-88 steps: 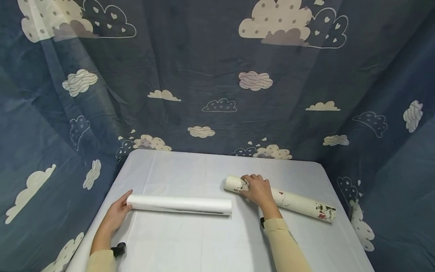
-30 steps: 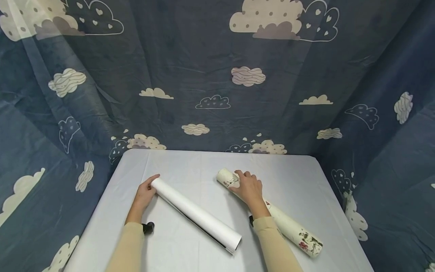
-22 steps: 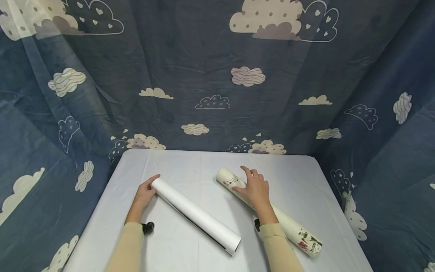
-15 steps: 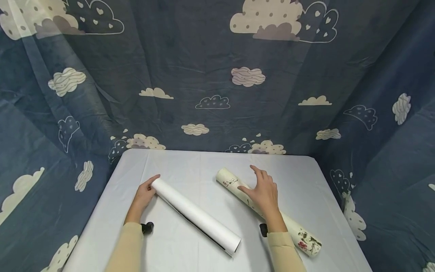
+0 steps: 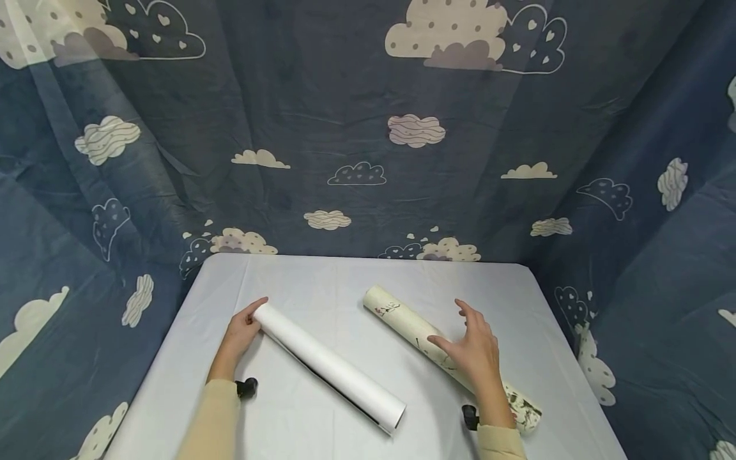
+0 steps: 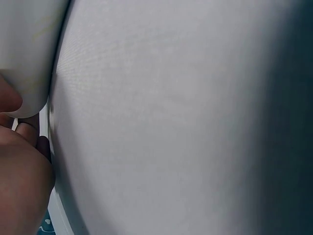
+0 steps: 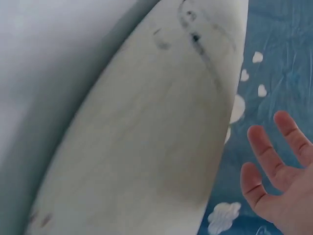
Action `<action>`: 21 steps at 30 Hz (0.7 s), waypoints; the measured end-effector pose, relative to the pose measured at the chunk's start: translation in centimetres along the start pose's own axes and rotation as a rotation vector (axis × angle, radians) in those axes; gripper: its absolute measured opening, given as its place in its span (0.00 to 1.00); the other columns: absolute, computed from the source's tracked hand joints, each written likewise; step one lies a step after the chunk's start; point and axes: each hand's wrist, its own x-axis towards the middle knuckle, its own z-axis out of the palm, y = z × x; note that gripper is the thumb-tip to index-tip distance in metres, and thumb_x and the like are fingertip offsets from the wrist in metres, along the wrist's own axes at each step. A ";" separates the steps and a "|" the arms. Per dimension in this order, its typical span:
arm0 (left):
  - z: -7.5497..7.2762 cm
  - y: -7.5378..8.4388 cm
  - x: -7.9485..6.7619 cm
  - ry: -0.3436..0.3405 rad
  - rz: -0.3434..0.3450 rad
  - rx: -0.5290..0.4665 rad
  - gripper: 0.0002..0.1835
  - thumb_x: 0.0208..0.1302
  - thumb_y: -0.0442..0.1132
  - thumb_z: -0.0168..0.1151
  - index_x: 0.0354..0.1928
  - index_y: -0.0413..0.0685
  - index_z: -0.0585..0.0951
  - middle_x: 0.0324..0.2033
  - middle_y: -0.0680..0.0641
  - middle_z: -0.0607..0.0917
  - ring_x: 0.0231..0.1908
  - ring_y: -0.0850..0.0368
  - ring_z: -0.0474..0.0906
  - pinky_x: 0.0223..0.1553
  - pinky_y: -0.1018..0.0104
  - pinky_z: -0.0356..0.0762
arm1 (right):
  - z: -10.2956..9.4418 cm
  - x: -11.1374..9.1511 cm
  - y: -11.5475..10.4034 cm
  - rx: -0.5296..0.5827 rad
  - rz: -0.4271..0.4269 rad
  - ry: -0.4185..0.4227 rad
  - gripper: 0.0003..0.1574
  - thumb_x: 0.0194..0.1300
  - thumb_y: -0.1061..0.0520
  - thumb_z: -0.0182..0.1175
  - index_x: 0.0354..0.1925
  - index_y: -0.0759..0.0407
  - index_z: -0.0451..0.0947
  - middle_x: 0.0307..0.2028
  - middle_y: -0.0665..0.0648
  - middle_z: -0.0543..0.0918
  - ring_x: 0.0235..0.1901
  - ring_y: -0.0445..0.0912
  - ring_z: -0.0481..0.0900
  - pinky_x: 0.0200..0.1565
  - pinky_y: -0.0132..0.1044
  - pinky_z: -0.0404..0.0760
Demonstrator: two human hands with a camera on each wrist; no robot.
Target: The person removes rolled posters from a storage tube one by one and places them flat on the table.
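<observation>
A white roll of sheet material (image 5: 330, 367) lies slanted on the table, its upper left end held by my left hand (image 5: 238, 335). In the left wrist view the thumb (image 6: 9, 95) presses on that end of the roll (image 6: 29, 44), with fingers curled beneath. To the right is a cream roll with a floral print (image 5: 405, 319), set at a similar slant. My right hand (image 5: 478, 351) hovers over its lower half with thumb and fingers spread, holding nothing. The right wrist view has the loosely bent fingers (image 7: 264, 149) apart from the cream roll (image 7: 142, 127).
Both rolls lie on a white-covered table (image 5: 299, 275). A dark blue curtain with cloud prints (image 5: 356, 83) hangs behind it and along both sides. A dark wrist camera (image 5: 247, 388) sits on the left wrist, another (image 5: 470, 417) on the right.
The white roll has swung from lying level to a slant, with my left hand moving away from me and right. My right hand has released the cream roll, now steeper, and moved right and nearer.
</observation>
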 end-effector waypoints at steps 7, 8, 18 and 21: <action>0.0 0.0 -0.2 -0.007 -0.010 -0.011 0.35 0.71 0.26 0.47 0.79 0.54 0.71 0.78 0.41 0.70 0.62 0.48 0.68 0.45 0.69 0.66 | -1.4 -2.5 2.2 -0.004 0.077 0.031 0.67 0.49 0.38 0.84 0.80 0.46 0.62 0.66 0.62 0.77 0.58 0.63 0.78 0.59 0.66 0.70; 0.0 0.0 -0.2 -0.008 -0.010 -0.016 0.35 0.71 0.26 0.47 0.79 0.54 0.71 0.79 0.41 0.69 0.63 0.48 0.68 0.46 0.70 0.66 | -1.6 -2.8 2.5 -0.005 0.084 0.034 0.67 0.49 0.38 0.84 0.80 0.46 0.62 0.66 0.62 0.77 0.58 0.63 0.78 0.59 0.66 0.70; -0.1 0.0 -0.3 -0.014 -0.009 -0.030 0.35 0.71 0.26 0.47 0.79 0.54 0.71 0.80 0.41 0.67 0.65 0.50 0.67 0.51 0.72 0.66 | -3.3 -6.1 5.4 -0.072 0.185 0.072 0.68 0.45 0.36 0.85 0.78 0.47 0.65 0.63 0.64 0.79 0.56 0.64 0.78 0.53 0.66 0.69; -0.1 0.0 -0.3 -0.018 -0.010 -0.040 0.36 0.70 0.26 0.47 0.79 0.53 0.70 0.81 0.41 0.66 0.68 0.49 0.66 0.58 0.69 0.67 | -3.4 -6.8 6.1 -0.087 0.202 0.074 0.68 0.44 0.34 0.85 0.78 0.48 0.66 0.63 0.65 0.79 0.56 0.65 0.79 0.53 0.67 0.69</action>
